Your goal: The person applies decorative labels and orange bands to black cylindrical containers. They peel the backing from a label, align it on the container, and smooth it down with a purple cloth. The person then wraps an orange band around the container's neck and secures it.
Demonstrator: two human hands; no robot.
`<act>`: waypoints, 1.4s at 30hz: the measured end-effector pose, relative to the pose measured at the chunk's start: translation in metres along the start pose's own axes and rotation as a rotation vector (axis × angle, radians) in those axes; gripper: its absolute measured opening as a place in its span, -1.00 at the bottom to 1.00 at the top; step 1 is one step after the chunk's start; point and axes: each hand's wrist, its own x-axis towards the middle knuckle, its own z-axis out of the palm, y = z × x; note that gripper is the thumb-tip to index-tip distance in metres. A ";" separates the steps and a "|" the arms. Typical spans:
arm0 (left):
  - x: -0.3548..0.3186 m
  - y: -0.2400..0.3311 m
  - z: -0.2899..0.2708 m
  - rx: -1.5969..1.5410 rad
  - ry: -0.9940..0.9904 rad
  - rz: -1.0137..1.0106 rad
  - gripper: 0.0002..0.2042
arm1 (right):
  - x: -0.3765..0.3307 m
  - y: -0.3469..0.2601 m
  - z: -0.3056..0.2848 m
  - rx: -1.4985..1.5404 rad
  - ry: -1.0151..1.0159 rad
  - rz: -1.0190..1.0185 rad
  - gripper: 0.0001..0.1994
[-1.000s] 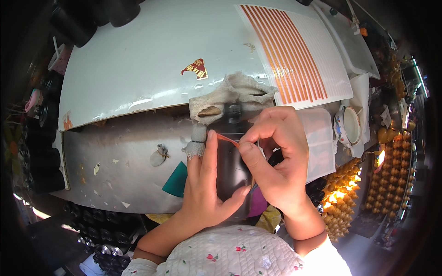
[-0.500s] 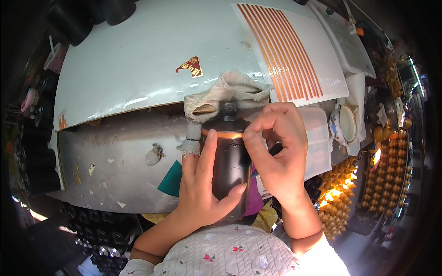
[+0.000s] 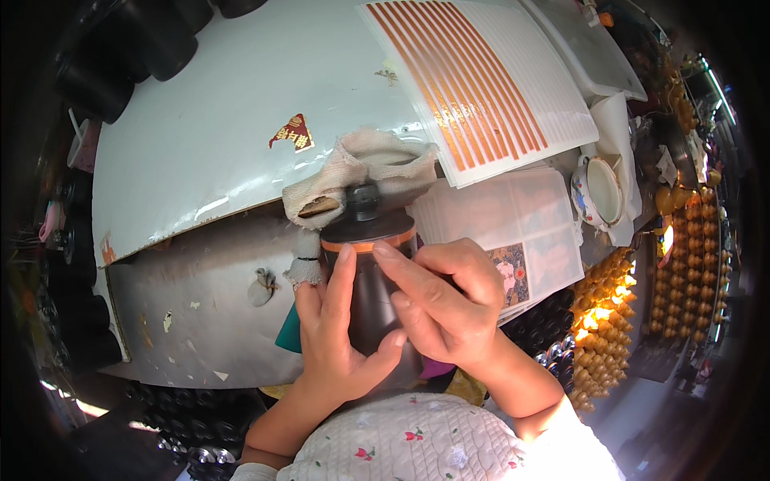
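Filling most of what I can see, the bench (image 3: 200,120) spreads white toward 11 o'clock and grey metal toward 9. A sheet of copper-orange stripes (image 3: 457,88) lies on it at 1 o'clock. Right at the clock's centre is the black bottle (image 3: 369,309), neck toward 12, a pale cloth (image 3: 385,148) just past it. The person's left hand (image 3: 333,345) lies open along the bottle, fingers extended, thumb apart; the right hand (image 3: 453,313) points its index finger, the others curled, and whether those pinch anything I can't tell. Both index fingertips touch the narrow orange strip (image 3: 362,248) around the bottle's shoulder.
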 end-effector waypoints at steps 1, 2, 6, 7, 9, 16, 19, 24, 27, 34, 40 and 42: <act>0.001 -0.001 0.000 0.023 -0.005 0.022 -0.07 | 0.000 -0.002 0.000 0.006 -0.009 0.020 -0.55; 0.002 -0.002 -0.001 0.032 -0.007 0.029 -0.07 | 0.001 -0.004 0.001 0.012 -0.015 0.042 -0.54; -0.002 -0.005 -0.001 0.031 -0.015 0.021 -0.06 | 0.000 -0.002 0.001 0.030 -0.019 0.051 -0.53; -0.002 -0.004 -0.001 0.021 -0.020 0.003 -0.05 | -0.002 -0.002 0.000 0.028 -0.013 0.064 -0.53; -0.003 -0.006 -0.001 -0.007 -0.024 -0.017 -0.03 | -0.007 0.001 -0.001 0.026 -0.004 0.086 -0.54; -0.006 -0.019 0.015 -0.486 0.085 -0.119 0.04 | -0.019 0.003 -0.002 0.195 0.021 0.288 -0.42; -0.005 -0.018 0.017 -0.611 0.100 -0.148 0.02 | -0.022 0.002 -0.001 0.249 -0.010 0.289 -0.41; -0.016 -0.019 0.000 -0.174 0.005 -0.057 -0.11 | -0.022 -0.001 -0.001 0.286 0.004 0.281 -0.45; -0.008 -0.003 -0.010 0.090 -0.076 0.051 -0.31 | -0.024 -0.003 0.001 0.311 0.008 0.300 -0.48; 0.026 0.052 -0.008 0.707 -0.182 0.154 -0.44 | -0.029 -0.003 0.006 0.257 0.024 0.298 -0.49; 0.018 0.050 -0.003 0.584 -0.132 0.159 -0.32 | -0.030 -0.004 -0.003 0.476 0.114 0.616 -0.47; 0.005 0.040 -0.007 0.414 -0.032 0.054 -0.19 | -0.033 0.000 -0.008 0.425 0.079 0.540 -0.46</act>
